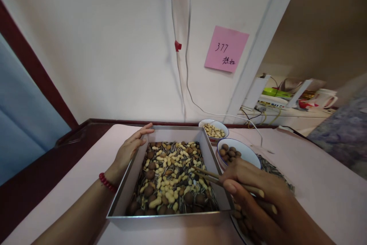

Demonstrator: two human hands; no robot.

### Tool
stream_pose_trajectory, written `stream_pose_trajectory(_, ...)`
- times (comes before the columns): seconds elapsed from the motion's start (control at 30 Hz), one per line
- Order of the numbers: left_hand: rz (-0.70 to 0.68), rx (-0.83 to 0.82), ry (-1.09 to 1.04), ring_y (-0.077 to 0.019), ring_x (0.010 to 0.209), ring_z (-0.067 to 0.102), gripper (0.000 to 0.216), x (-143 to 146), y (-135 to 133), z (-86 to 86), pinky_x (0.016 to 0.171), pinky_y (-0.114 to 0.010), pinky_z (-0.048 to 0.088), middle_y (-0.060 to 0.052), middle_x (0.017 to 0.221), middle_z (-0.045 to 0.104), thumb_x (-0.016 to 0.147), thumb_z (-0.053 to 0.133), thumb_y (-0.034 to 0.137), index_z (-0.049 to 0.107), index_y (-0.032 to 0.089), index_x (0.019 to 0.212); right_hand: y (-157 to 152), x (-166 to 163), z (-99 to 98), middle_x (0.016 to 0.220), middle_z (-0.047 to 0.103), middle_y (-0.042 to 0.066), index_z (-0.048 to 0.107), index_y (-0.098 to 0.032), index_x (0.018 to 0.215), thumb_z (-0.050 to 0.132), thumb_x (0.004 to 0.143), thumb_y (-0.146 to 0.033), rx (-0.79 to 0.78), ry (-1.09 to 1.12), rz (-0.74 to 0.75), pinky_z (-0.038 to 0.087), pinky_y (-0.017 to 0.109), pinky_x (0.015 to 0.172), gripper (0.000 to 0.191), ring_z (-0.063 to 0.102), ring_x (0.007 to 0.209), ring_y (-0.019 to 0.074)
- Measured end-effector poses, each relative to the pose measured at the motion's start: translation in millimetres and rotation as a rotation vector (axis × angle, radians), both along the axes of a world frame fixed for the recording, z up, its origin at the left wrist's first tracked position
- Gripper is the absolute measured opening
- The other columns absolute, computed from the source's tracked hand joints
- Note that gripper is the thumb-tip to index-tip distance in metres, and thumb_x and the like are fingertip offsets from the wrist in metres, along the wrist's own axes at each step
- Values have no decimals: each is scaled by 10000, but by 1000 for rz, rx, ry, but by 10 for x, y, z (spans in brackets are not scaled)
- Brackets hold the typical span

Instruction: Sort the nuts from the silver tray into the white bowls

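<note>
A square box (125, 184) with light walls holds a mix of peanuts (169, 191), striped sunflower seeds and round brown nuts (150, 174). My left hand (130, 147), a red bead bracelet at its wrist, grips the far left part of the rim, with fingers at the back corner. In my right hand (255, 191) is a pair of wooden chopsticks (208, 176), reaching over the right wall. Their tips are among the nuts and seeds in the box; whether anything is between them I cannot tell.
Behind the box's right corner stands a bowl of peanuts (213, 130). A white bowl (247, 153) of round brown nuts is nearer. Sunflower seeds (272, 170) lie right of it. Another bowl (239, 229) is partly hidden under my right hand. A white cable (223, 114) reaches the table.
</note>
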State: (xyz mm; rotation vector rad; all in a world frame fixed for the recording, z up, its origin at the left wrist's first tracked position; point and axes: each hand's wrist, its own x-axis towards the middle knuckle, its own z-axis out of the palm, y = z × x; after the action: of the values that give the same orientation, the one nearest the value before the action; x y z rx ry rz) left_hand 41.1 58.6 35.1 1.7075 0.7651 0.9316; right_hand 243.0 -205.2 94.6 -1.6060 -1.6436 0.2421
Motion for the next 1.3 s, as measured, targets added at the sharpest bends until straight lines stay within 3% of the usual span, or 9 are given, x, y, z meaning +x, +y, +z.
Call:
stream_pose_trajectory(0.2,-7,12,14,-317,1480,332,380,0,7,19,1212,-444,253,-73,1537,491,731,580,341,724,199,1052,-131,119,94,797,660,4,622,-231,826,450,1031,-284,97,0,-31,490,230,622,272,654,755,141)
stream_pose_trajectory(0.4,-2,-20,8,-321,1476,339,380,2,14,14,1209,-441,263,-63,1561,458,723,601,360,722,206,1049,-245,206,114,1030,704,-1,732,-316,948,518,1008,-381,452,210,-337,553,218,715,232,661,971,178)
stream_pose_trajectory(0.5,-2,-23,5,-313,1480,332,370,-5,28,0,1217,-443,248,-44,1558,465,726,613,372,724,219,1044,-207,316,63,1051,695,-7,738,-324,985,571,992,-366,517,237,-414,556,214,789,172,658,986,160)
stream_pose_trajectory(0.63,8,-39,-3,-324,1476,337,377,-7,35,-9,1205,-453,277,-54,1557,465,720,626,381,730,213,1040,-139,453,-10,1053,701,2,723,-309,1050,572,997,-371,458,179,-417,564,215,834,172,675,980,148)
stream_pose_trajectory(0.83,8,-52,-22,-337,1471,345,368,14,4,27,1184,-452,316,-62,1558,462,710,619,353,738,205,1026,-144,385,36,1013,675,-14,708,-309,992,511,1024,-362,418,87,-358,532,143,754,207,637,960,113)
stream_pose_trajectory(1.1,3,-42,-13,-315,1484,326,366,8,-22,38,1188,-425,307,-61,1548,476,717,602,331,731,205,1036,-61,156,55,827,644,-22,618,-231,891,461,1028,-239,149,-41,-6,486,195,683,209,633,786,102)
stream_pose_trajectory(1.3,5,0,-4,-320,1477,336,368,-1,-18,31,1204,-445,269,-68,1525,507,728,584,333,732,200,1038,10,39,-5,739,604,-2,575,-204,806,437,1030,-260,46,-17,41,449,241,611,269,599,678,123)
